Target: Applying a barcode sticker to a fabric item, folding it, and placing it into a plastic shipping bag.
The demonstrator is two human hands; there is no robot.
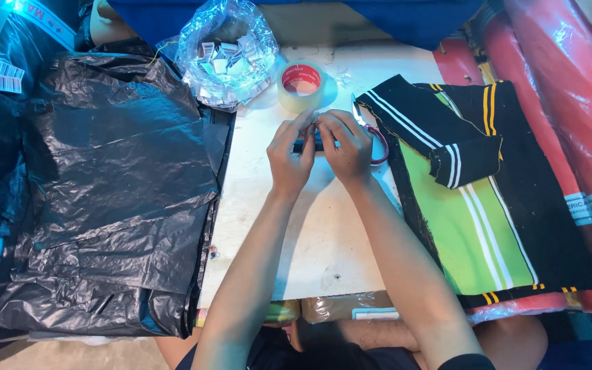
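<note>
My left hand [291, 154] and my right hand [346, 145] meet over the white tabletop [310, 226], fingertips pinched together on something tiny that I cannot make out. A dark blue object [310, 144] lies under them, mostly hidden. Small scissors with a red handle [377, 140] lie just right of my right hand. A roll of clear tape [301, 85] stands just beyond my fingers. A black garment with green panel and white and yellow stripes [488, 199] lies folded to the right.
A clear plastic bag of small white tags [226, 55] sits at the back. Black plastic bags [111, 192] cover the left side. Red fabric rolls in plastic [570, 103] lie along the right. Another person in blue [296, 14] sits across the table.
</note>
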